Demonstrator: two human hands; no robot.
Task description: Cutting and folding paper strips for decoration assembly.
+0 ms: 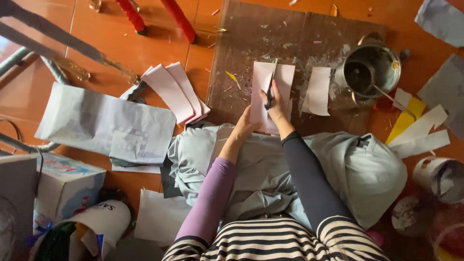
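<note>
Scissors are biting into a pale pink sheet lying on the brown board. The right hand is working them, its fingers clamped on the handles, while the left hand is pressing its fingers down on the sheet's near edge. A cut strip is lying right of the sheet, before a metal pot. Judging by this, cutting is midway; the next snip is calling for a straight, steady line.
</note>
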